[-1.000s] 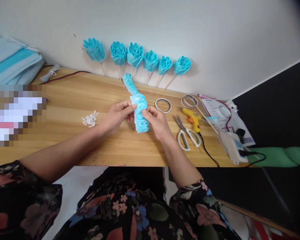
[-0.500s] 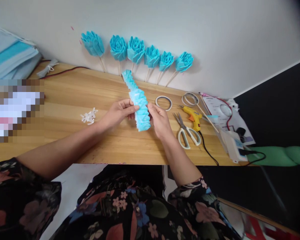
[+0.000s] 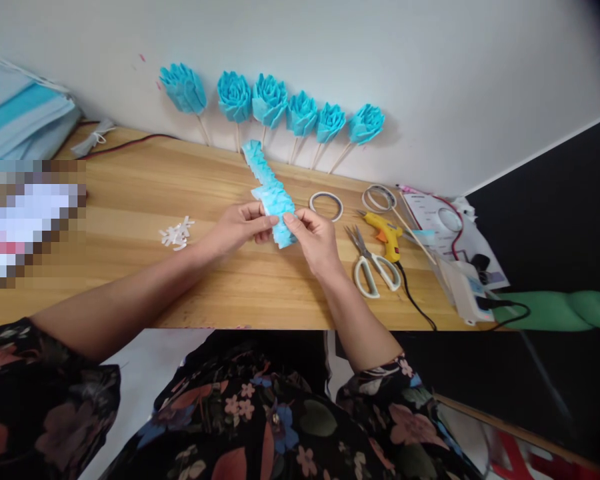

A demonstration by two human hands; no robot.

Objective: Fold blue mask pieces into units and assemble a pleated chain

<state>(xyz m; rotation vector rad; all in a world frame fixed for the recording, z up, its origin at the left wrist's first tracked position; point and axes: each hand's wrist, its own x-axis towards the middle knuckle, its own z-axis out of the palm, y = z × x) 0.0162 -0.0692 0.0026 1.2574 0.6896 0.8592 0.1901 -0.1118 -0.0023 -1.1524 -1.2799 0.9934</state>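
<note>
A pleated light-blue strip (image 3: 275, 199), like folded crepe paper, runs from near the wall down between my hands. My left hand (image 3: 247, 223) pinches its left edge, with the thumb on top. My right hand (image 3: 315, 233) grips the right edge near the lower end, thumb laid over the folds. The strip's far end rests toward the back of the table, close to the stems of several blue paper roses (image 3: 270, 100) leaning on the wall. The fingers beneath the strip are partly hidden.
White scraps (image 3: 177, 233) lie left of my hands. To the right are a tape roll (image 3: 326, 207), scissors (image 3: 373, 263), a yellow glue gun (image 3: 387, 233) with its cord, and a white power strip (image 3: 465, 293). A blue folded stack (image 3: 25, 120) sits at the far left.
My right thumb has moved left onto the strip's folds. The lower part of the strip is now tilted and looks more bunched, its bottom end higher than before.
</note>
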